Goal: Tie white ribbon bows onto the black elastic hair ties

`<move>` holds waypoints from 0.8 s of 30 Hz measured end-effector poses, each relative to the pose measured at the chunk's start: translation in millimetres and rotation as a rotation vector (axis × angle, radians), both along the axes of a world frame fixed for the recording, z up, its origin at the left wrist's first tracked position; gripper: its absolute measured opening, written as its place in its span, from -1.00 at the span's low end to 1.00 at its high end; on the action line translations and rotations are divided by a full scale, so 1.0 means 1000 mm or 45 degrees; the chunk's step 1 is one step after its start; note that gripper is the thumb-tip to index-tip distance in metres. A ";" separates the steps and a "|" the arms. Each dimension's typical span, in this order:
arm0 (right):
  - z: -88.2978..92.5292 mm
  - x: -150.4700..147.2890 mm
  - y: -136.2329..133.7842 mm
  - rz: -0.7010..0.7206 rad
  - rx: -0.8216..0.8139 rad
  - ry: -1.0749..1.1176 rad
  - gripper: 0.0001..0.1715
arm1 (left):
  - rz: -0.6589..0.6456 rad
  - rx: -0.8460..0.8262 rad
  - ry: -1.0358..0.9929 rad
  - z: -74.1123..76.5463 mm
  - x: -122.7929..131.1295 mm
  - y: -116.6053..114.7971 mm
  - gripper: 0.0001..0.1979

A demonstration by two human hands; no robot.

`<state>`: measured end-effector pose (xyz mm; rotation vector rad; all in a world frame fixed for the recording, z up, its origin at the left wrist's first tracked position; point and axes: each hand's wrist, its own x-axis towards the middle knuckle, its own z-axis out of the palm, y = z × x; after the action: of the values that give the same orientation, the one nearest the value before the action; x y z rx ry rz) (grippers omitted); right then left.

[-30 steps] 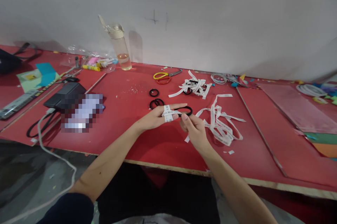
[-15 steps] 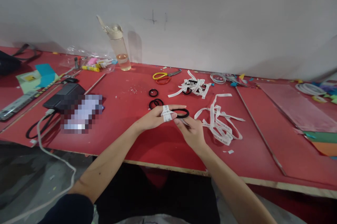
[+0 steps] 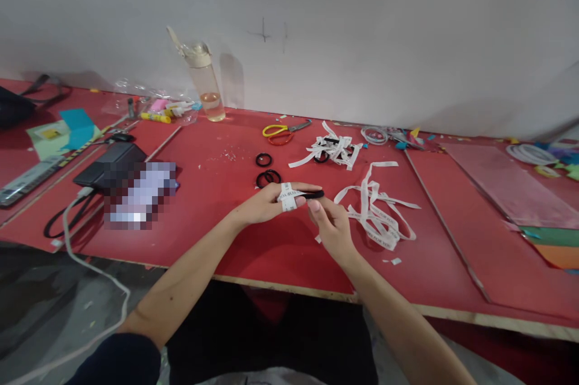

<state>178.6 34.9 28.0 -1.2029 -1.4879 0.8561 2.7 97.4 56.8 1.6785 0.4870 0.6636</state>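
A black hair tie (image 3: pixel 313 195) is held between my two hands above the front of the red table. White printed ribbon (image 3: pixel 286 196) wraps around the fingers of my left hand (image 3: pixel 266 201) and runs to the tie, which this hand also grips. My right hand (image 3: pixel 333 221) is closed on the tie's right side, thumb on the near side, its other fingers partly hidden. A short white ribbon end pokes out below the right hand. Just behind the left hand lie several loose black hair ties (image 3: pixel 268 178).
To the right lie loose printed ribbons (image 3: pixel 382 234) and a heap of ribbon-tied hair ties (image 3: pixel 335 149). Yellow-and-red-handled cutters (image 3: pixel 284 130) are farther back, a water bottle (image 3: pixel 205 83) by the wall. A blurred-out phone (image 3: pixel 145 192) and black box (image 3: pixel 111 165) with a white cable lie left.
The hair tie has turned from an open ring to nearly edge-on. My right thumb has lifted slightly, and a ribbon end now shows below that hand.
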 end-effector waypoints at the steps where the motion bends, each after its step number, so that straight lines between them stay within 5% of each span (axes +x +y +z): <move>1: 0.000 0.000 0.000 -0.006 -0.031 0.044 -0.36 | -0.003 0.014 0.010 0.000 0.000 0.000 -0.53; 14: -0.008 -0.002 0.007 0.151 -0.225 0.417 -0.26 | -0.036 0.103 -0.019 -0.006 0.000 0.002 -0.57; 24: -0.001 -0.002 0.000 -0.004 0.080 -0.113 -0.49 | 0.069 -0.010 0.023 -0.003 -0.002 -0.002 -0.44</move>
<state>176.8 34.7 26.9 -1.2098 -1.5725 0.7564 1.1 95.1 53.5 1.6700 0.5491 0.6859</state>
